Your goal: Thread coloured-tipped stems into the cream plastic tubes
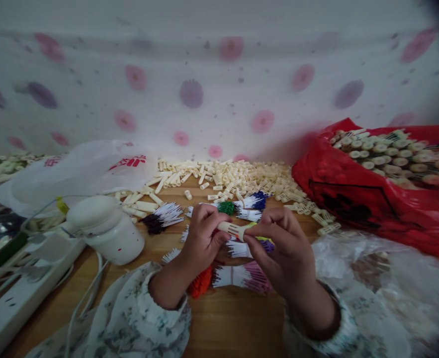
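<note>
My left hand [203, 237] and my right hand [283, 243] meet over the wooden table [226, 318]. Both pinch one small cream plastic tube [234, 229], the left at its left end, the right at its right end where a yellow-green tip shows. Under and around the hands lie bundles of white sticks with coloured tips: green [226, 207], blue [255, 201], dark purple [159, 219], orange-red [201, 282], pink [254, 277]. A heap of loose cream tubes [234, 178] lies just behind.
A red plastic bag [376, 199] at the right holds several finished pieces. A clear bag [387, 278] sits at the near right, a white bag [77, 171] at the left. A white rounded device [105, 228], cables and a power strip [14, 303] fill the near left. A dotted cloth [219, 74] hangs behind.
</note>
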Motion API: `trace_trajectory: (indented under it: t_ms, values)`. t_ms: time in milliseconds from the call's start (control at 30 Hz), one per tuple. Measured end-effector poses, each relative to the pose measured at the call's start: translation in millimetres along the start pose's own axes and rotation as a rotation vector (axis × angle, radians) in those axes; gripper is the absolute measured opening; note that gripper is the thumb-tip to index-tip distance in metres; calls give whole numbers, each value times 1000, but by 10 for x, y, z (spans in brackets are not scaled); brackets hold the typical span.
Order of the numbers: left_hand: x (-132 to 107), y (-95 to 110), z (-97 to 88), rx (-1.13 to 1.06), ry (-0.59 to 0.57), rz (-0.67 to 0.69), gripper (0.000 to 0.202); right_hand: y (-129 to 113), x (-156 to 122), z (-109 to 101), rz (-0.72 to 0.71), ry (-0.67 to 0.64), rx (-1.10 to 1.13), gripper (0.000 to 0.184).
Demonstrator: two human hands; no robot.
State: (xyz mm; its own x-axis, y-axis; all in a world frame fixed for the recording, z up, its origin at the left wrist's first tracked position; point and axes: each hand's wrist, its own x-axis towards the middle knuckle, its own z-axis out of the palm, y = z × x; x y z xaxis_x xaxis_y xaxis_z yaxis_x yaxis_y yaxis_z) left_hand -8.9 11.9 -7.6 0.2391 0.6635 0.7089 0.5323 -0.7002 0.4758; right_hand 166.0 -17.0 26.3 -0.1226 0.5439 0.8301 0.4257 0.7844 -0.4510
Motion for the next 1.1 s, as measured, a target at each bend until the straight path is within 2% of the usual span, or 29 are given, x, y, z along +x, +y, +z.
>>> trace_trajectory:
  t_ms: [333, 467, 567, 667, 700, 800, 900, 1000, 1100]
  values:
    - [-31, 13, 36, 113, 83, -12, 47, 10, -84, 107, 171, 34, 53, 9]
    - [-20, 6, 28, 130, 92, -42, 49, 3, -115, 142, 229, 1, 169, 14]
    - [0, -43, 35, 70, 51, -89, 50, 153, -53, 10, 233, -59, 226, 18]
    - [22, -104, 57, -69, -15, -180, 46, 457, 35, -240, 265, -90, 111, 15]
    - [28, -116, 65, -108, -46, -216, 42, 564, 48, -323, 277, -165, 49, 13]
    - [34, -118, 86, -151, -213, -258, 27, 793, 17, -475, 320, -533, -174, 11]
    - [13, -99, 113, -107, -425, -120, 12, 844, -54, -462, 305, -817, -339, 14]
    - [-20, -109, 162, -64, -550, 29, 9, 804, -86, -386, 264, -965, -376, 11]
    - [-40, -145, 219, -64, -607, 76, 19, 756, -85, -330, 245, -1032, -463, 9]
